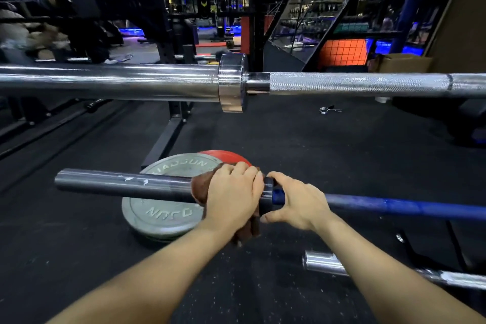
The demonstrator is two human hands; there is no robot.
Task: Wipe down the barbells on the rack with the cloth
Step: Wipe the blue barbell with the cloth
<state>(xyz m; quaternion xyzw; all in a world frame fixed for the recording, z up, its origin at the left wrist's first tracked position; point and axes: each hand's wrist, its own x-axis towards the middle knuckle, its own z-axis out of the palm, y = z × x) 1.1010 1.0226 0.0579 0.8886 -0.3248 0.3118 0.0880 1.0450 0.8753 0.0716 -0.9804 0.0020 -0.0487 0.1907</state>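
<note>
A barbell with a dark steel sleeve [123, 183] and a blue shaft [394, 206] runs across the lower middle of the head view. My left hand [232, 196] grips a brown cloth [201, 187] wrapped over the inner end of the sleeve. My right hand [295, 204] curls round the bar at the collar, just right of the left hand. Above, a chrome barbell [355, 84] with a thick collar [232, 83] spans the whole view. A third chrome bar end [323, 263] shows at the lower right.
Grey weight plates [160, 216] and a red plate [228, 156] lie stacked on the black rubber floor under the sleeve. A black rack foot [168, 137] stands behind them. A spring collar clip [326, 110] lies on the floor further back.
</note>
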